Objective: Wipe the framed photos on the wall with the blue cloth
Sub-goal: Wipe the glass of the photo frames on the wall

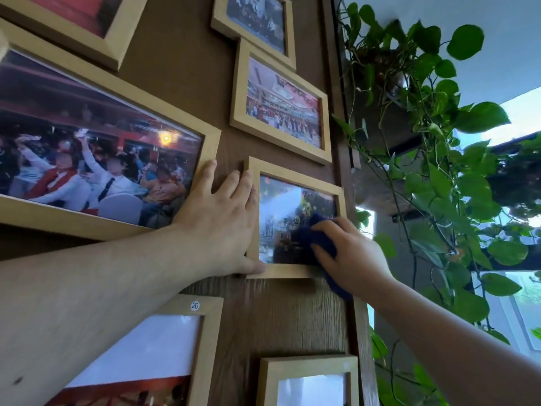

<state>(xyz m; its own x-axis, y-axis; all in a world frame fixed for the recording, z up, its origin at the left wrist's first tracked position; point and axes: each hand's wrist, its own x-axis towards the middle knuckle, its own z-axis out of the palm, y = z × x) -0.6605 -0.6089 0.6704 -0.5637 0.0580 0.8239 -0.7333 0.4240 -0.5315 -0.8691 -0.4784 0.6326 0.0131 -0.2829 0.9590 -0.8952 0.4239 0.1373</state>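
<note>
Several light wooden photo frames hang on a brown wood-grain wall. A small framed photo (292, 197) sits mid-right. My right hand (351, 256) holds the blue cloth (314, 240) bunched against the lower right of its glass. My left hand (222, 218) lies flat on the wall with fingers spread, its fingers against the small frame's left edge and its thumb under the lower left corner. A large framed photo (96, 153) hangs to the left, and another small frame (282, 108) hangs directly above.
More frames hang above (257, 22) and below (164, 353), (310, 379), one carrying a round "20" sticker (195, 305). A trailing green vine plant (433, 159) hangs close on the right beside the wall's edge. Bright windows lie beyond it.
</note>
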